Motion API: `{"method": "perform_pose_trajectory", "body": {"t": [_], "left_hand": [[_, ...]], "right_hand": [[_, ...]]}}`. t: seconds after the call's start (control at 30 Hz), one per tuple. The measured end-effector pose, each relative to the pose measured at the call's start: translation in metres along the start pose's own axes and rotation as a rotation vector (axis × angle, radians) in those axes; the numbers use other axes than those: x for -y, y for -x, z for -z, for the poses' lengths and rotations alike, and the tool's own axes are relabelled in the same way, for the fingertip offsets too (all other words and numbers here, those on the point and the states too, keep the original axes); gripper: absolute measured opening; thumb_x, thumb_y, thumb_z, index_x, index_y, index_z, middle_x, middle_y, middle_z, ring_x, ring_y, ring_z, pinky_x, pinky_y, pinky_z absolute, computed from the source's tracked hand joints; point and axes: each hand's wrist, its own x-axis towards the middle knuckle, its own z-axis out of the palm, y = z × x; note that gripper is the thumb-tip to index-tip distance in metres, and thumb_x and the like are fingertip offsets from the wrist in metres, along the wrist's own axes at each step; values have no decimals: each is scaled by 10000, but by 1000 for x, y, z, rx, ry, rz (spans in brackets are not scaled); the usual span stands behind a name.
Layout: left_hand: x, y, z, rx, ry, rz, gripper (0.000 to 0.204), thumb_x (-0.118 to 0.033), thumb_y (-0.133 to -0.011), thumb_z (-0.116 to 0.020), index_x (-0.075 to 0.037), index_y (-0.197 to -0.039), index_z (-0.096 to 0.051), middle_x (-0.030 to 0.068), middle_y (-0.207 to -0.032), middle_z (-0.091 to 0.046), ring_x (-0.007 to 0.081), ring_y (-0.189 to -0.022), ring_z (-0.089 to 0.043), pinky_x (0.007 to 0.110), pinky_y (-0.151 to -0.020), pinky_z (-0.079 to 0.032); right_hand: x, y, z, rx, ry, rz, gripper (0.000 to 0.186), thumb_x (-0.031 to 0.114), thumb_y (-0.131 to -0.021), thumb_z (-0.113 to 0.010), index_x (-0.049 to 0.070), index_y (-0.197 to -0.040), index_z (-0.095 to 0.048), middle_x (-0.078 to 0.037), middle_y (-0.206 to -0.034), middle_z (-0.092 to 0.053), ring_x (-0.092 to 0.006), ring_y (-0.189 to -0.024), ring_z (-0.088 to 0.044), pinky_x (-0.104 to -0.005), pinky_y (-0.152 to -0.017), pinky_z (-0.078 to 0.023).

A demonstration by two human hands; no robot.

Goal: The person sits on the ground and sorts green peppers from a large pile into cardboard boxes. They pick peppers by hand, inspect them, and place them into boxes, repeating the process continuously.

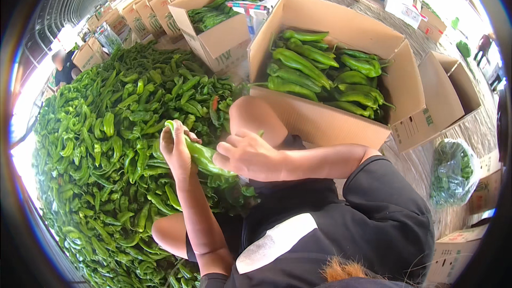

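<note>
Between my two hands is a long green pepper (200,156), above the near edge of a big heap of green peppers (122,128). My left hand (177,146) is closed around its upper left part, and a pale green tip pokes out above the thumb. My right hand (246,156) has its fingers curled on the pepper's lower right end and partly hides it. To the right of my hands stands an open cardboard box (333,114), with large green peppers (320,69) lying in it in rows.
Behind the heap is another open box (213,40) with green peppers. An open carton (437,96) stands at the right, near a clear plastic bag (453,173) of greens. Another person (65,66) is at the far left. One red pepper (215,103) lies on the heap.
</note>
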Motion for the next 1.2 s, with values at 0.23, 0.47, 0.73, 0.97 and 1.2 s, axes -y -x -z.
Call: {"method": "perform_pose_trajectory", "body": {"t": [0.23, 0.47, 0.73, 0.97, 1.2], "left_hand": [[22, 44, -86, 217, 769, 365, 192, -61, -918, -571, -73, -1097, -501, 5, -851, -547, 125, -788, -591, 318, -850, -517], [58, 84, -115, 658, 97, 390, 185, -150, -978, -552, -28, -1117, -567, 61, -999, -588, 220, -951, -585, 348, -884, -489], [91, 69, -96, 566, 251, 537, 468, -397, -1042, -376, -66, -728, -480, 22, -547, -381, 156, -492, -435, 289, -502, -404], [106, 71, -95, 595, 184, 593, 446, -370, -1043, -387, -49, -775, -542, 50, -619, -480, 204, -648, -573, 303, -618, -465], [104, 71, -95, 622, 229, 613, 395, -332, -1033, -434, -53, -779, -550, 48, -683, -512, 205, -748, -604, 299, -705, -484]], "right_hand": [[-67, 49, 42, 30, -597, -246, 433, 96, -649, -708, 82, -1045, -534, -102, -1010, -602, -339, -946, -619, -429, -785, -499], [-130, 147, 118, -5, -264, -387, 546, 40, -656, -762, 73, -1168, -576, -127, -1147, -605, -333, -1072, -583, -401, -938, -477], [-270, 282, 181, -8, -547, -1170, 734, 272, -777, -799, 40, -1376, -445, -153, -1302, -555, -232, -1217, -508, -345, -1039, -392], [-328, 371, 109, 135, -267, -1353, 578, 31, -766, -750, 2, -1273, -474, -157, -1121, -613, -258, -1058, -588, -387, -932, -462], [-336, 373, 118, 301, 76, -1253, 310, 65, -673, -809, 0, -889, -596, -130, -881, -636, -276, -845, -615, -412, -741, -481]]}}
